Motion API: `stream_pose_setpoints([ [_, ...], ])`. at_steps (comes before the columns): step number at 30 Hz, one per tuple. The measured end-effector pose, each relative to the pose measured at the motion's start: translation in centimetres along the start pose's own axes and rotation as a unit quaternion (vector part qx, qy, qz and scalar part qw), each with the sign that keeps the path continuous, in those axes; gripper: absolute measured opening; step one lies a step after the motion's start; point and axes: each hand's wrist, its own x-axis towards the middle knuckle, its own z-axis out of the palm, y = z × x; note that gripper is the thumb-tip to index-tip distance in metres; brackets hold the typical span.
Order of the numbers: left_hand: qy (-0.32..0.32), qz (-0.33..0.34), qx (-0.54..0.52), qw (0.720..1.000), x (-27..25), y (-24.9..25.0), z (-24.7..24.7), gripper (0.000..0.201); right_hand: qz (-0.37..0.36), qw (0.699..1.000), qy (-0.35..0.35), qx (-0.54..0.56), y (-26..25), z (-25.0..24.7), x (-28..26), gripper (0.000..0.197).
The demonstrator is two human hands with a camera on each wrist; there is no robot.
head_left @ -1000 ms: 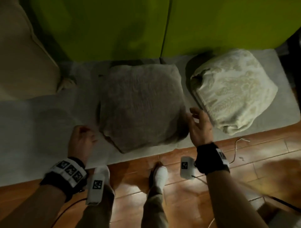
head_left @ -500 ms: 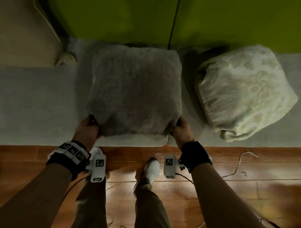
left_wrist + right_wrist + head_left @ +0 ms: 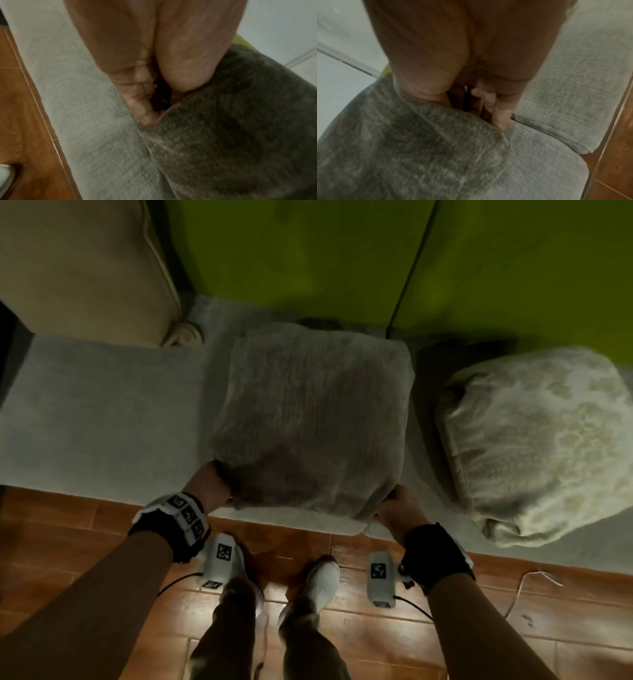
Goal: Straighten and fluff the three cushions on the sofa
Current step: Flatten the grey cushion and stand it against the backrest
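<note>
In the middle of the head view a square cushion in dark grey plush (image 3: pixel 310 419) lies on the pale grey woven sofa seat (image 3: pixel 102 419), its far edge against the lime-green backrest (image 3: pixel 291 258). The left hand (image 3: pixel 209 486) grips the cushion's lower-left corner and the right hand (image 3: pixel 399 511) grips its lower-right corner. In each wrist view the thumb lies on top of the plush and the fingers (image 3: pixel 144 112) curl under the corner, so both hands are closed round the fabric, not flat against it.

At the right of the frame a cream cushion with a pale woven pattern (image 3: pixel 541 446) slumps on the seat, crumpled and tilted, well apart from the grey one. A beige piped cushion or armrest (image 3: pixel 82 265) fills the upper left; which it is cannot be told.

The step in hand seems to be the fluffing of the middle cushion. The next move probably calls for lifting it by both corners, shaking or patting the filling even, then standing it squarely against the backrest. The patterned cushion looks untended as it lies.
</note>
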Motion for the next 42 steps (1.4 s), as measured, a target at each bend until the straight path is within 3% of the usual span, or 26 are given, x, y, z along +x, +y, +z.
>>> stream_pose_setpoints([
  [2,-0.02,0.015,0.024,0.999,0.0,0.1,0.0,0.035,-0.005,0.998,0.031,-0.055,-1.3,-0.1,-0.8,0.036],
  [5,0.026,0.028,0.095,0.995,0.4,0.4,0.1,0.045,-0.022,0.992,0.054,-0.113,-2.4,-0.2,-1.6,0.005],
  [7,0.02,0.019,0.107,0.994,0.8,0.4,-0.1,0.045,-0.041,0.991,0.053,-0.115,-2.6,-0.1,-2.2,0.008],
  [9,-0.005,0.024,0.145,0.989,1.1,0.1,-0.2,0.043,-0.048,0.993,0.052,-0.099,-2.1,0.1,-2.2,0.025],
  [12,0.036,0.022,0.168,0.985,2.0,-0.4,-0.4,0.05,-0.036,0.993,0.054,-0.1,-1.4,0.2,-1.7,0.034],
  [16,0.085,0.023,0.126,0.988,2.5,-0.2,0.3,0.073,-0.042,0.985,0.071,-0.152,-1.2,0.4,-1.1,0.027],
  [19,0.076,0.022,0.098,0.992,2.7,-0.6,0.6,0.081,-0.051,0.98,0.063,-0.179,-1.6,-0.1,-1.3,0.02],
  [20,0.069,0.015,0.093,0.993,3.0,-1.0,0.7,0.079,-0.052,0.979,0.061,-0.186,-1.6,-0.5,-1.3,0.019],
  [24,0.055,-0.008,0.06,0.997,2.6,-0.8,-0.2,0.037,-0.096,0.982,0.057,-0.155,-0.6,-1.5,-1.8,0.015],
  [27,0.046,0.011,0.025,0.999,2.8,-1.1,-1.9,0.037,-0.114,0.985,0.073,-0.109,0.9,-3.0,-2.4,0.015],
  [30,0.035,0.017,-0.04,0.998,1.9,-2.7,-3.6,0.013,-0.074,0.99,0.115,-0.038,3.8,-5.2,-2.6,0.028],
  [31,0.056,0.02,-0.037,0.998,1.9,-4.0,-3.9,0.018,-0.05,0.992,0.107,-0.038,4.8,-5.6,-2.6,0.04],
  [32,0.071,0.018,-0.033,0.997,2.0,-5.5,-4.1,0.023,-0.025,0.995,0.082,-0.043,5.5,-5.6,-2.7,0.039],
  [34,0.089,0.013,-0.046,0.995,1.6,-7.5,-4.0,0.026,-0.003,0.998,0.028,-0.047,5.9,-4.8,-3.2,0.018],
  [35,0.091,0.025,-0.088,0.992,1.1,-7.8,-3.9,0.027,0.006,0.999,0.025,-0.022,6.1,-4.6,-3.1,0.018],
  [36,0.093,0.049,-0.148,0.983,0.7,-7.4,-4.0,0.027,0.014,0.999,0.027,0.034,6.2,-4.5,-3.1,0.02],
  [39,0.069,0.037,-0.278,0.957,0.2,-5.8,-4.0,0.016,0.029,0.981,0.023,0.19,5.7,-4.3,-3.0,0.024],
  [42,0.049,0.067,-0.204,0.975,0.2,-5.0,-4.8,0.005,0.001,0.988,0.007,0.151,4.7,-4.4,-3.1,0.018],
])
